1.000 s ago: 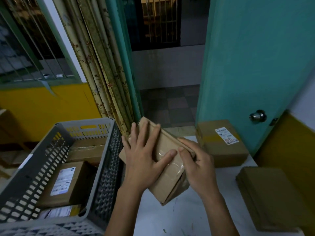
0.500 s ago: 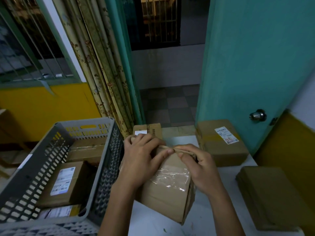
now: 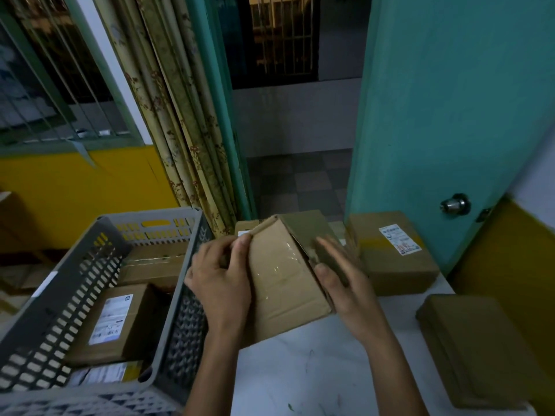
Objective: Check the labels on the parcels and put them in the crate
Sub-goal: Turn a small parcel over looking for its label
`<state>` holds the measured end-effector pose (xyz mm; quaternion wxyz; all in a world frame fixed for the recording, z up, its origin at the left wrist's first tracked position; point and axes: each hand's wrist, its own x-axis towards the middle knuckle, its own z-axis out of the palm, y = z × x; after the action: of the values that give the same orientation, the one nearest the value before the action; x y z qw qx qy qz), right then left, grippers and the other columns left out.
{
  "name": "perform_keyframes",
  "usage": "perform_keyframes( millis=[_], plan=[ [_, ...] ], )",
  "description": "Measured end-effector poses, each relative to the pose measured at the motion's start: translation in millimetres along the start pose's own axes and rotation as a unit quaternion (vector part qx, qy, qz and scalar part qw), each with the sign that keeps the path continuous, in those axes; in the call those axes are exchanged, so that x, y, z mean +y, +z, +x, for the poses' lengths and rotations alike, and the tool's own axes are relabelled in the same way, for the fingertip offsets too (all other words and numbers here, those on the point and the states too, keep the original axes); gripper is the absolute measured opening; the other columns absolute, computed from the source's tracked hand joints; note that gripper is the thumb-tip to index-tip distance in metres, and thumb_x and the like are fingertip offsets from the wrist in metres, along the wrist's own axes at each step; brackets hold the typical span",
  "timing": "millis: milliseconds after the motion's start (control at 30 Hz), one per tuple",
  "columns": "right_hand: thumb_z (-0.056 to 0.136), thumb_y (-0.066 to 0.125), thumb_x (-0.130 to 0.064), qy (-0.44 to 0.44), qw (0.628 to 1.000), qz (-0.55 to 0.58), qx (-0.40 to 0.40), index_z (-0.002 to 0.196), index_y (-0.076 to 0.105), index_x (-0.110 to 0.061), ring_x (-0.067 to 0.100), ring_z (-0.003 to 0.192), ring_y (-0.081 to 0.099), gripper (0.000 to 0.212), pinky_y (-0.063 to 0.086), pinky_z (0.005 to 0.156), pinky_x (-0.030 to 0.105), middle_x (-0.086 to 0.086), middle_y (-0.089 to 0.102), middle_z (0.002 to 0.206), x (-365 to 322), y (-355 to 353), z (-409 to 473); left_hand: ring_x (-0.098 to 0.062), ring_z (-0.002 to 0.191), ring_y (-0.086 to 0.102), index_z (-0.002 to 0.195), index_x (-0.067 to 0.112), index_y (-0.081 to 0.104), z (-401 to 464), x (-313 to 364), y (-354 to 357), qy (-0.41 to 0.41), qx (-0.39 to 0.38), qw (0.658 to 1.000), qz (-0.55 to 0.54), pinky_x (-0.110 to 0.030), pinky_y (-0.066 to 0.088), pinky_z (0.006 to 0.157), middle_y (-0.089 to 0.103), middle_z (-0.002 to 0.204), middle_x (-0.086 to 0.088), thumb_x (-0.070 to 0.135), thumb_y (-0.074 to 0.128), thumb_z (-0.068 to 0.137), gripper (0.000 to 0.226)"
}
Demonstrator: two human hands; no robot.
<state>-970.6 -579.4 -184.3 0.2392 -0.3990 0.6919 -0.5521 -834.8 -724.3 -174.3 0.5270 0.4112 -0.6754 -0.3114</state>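
Left of our hands sits the grey slotted crate (image 3: 99, 253), holding several cardboard parcels, one (image 3: 120, 319) with a white label whose print is too small to read. Beyond our right hand a taped box (image 3: 393, 253) carries a white label (image 3: 398, 239), also illegible; a flat brown parcel (image 3: 477, 346) lies nearer on the right. Between both hands, above the white table (image 3: 315, 373), we hold a tilted taped parcel (image 3: 282, 280): left hand (image 3: 220, 283) grips its left edge, right hand (image 3: 345, 280), blurred, presses flat against its right side.
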Motion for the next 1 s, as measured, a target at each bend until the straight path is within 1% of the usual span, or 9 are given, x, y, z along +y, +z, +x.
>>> perform_keyframes(
  millis=[133,300,367,433,567,633,733,833,1000],
  plan=[
    [0.056,0.039,-0.105,0.035,0.999,0.005,-0.013,0.128,0.04,-0.07,-0.004,0.151,0.013,0.081,0.021,0.125,0.044,-0.029,0.02,0.163,3,-3,0,-0.004,0.091,0.058,0.087,0.052,0.059,0,1,1,-0.022,0.045,0.998,-0.028,-0.063,0.046,0.094,0.059,0.091,0.024,0.061,0.052,0.09,0.012],
    [0.063,0.05,-0.098,-0.015,0.999,0.028,0.021,0.136,0.042,-0.063,0.003,0.155,0.008,0.081,0.023,0.124,0.052,-0.03,0.018,0.163,6,6,-1,-0.008,0.09,0.055,0.092,0.042,0.059,-3,5,3,-0.021,0.023,0.999,-0.007,-0.066,0.045,0.094,0.057,0.092,0.018,0.063,0.045,0.094,0.025],
    [0.069,0.059,-0.086,-0.03,0.997,0.043,0.055,0.133,0.049,-0.061,0.0,0.153,0.012,0.069,0.024,0.124,0.049,-0.03,0.028,0.159,8,4,-1,-0.001,0.087,0.053,0.094,0.038,0.057,-3,6,2,0.007,-0.029,0.999,0.024,-0.061,0.048,0.092,0.054,0.092,0.018,0.065,0.043,0.094,0.031],
    [0.073,0.062,-0.072,-0.053,0.993,0.046,0.098,0.128,0.057,-0.053,-0.005,0.15,0.016,0.059,0.023,0.121,0.034,-0.028,0.038,0.154,7,-1,-1,-0.004,0.085,0.051,0.099,0.034,0.055,-5,10,-1,0.034,-0.094,0.992,0.073,-0.046,0.052,0.081,0.052,0.095,0.012,0.076,0.04,0.088,0.046],
    [0.079,0.062,-0.054,-0.118,0.976,0.053,0.175,0.108,0.07,-0.036,-0.001,0.144,0.034,0.035,0.028,0.109,0.009,-0.018,0.054,0.141,1,-10,4,-0.007,0.073,0.052,0.086,0.032,0.051,-15,12,-5,0.014,-0.194,0.979,0.06,-0.028,0.038,0.061,0.056,0.083,0.007,0.079,0.045,0.079,0.048],
    [0.083,0.062,-0.049,-0.136,0.971,0.052,0.19,0.1,0.071,-0.032,0.006,0.139,0.043,0.027,0.033,0.11,0.014,-0.013,0.061,0.131,2,-12,6,-0.003,0.078,0.057,0.092,0.034,0.052,-21,11,-6,0.001,-0.217,0.975,0.048,-0.024,0.041,0.063,0.061,0.087,0.011,0.078,0.044,0.079,0.047],
    [0.087,0.061,-0.045,-0.133,0.971,0.042,0.195,0.096,0.073,-0.026,0.008,0.13,0.053,0.024,0.039,0.107,0.024,-0.008,0.07,0.115,5,-12,6,0.003,0.092,0.061,0.122,0.042,0.052,-23,10,-5,-0.001,-0.258,0.964,0.068,-0.026,0.049,0.078,0.066,0.11,0.018,0.081,0.043,0.081,0.057],
    [0.093,0.065,-0.034,-0.098,0.972,0.074,0.201,0.091,0.074,-0.026,0.003,0.115,0.06,0.012,0.043,0.095,0.015,-0.011,0.072,0.098,8,-10,4,-0.006,0.103,0.06,0.143,0.052,0.038,-22,15,-4,-0.003,-0.289,0.952,0.104,-0.028,0.046,0.089,0.062,0.116,0.017,0.079,0.041,0.09,0.06],
    [0.099,0.062,-0.018,-0.066,0.972,0.107,0.197,0.076,0.069,-0.017,0.009,0.069,0.056,0.024,0.043,0.064,0.018,-0.005,0.061,0.07,9,-6,-2,-0.01,0.106,0.063,0.129,0.046,0.056,-21,16,-1,0.018,-0.283,0.949,0.136,-0.035,0.052,0.091,0.065,0.117,0.015,0.079,0.035,0.087,0.057]
  ],
)
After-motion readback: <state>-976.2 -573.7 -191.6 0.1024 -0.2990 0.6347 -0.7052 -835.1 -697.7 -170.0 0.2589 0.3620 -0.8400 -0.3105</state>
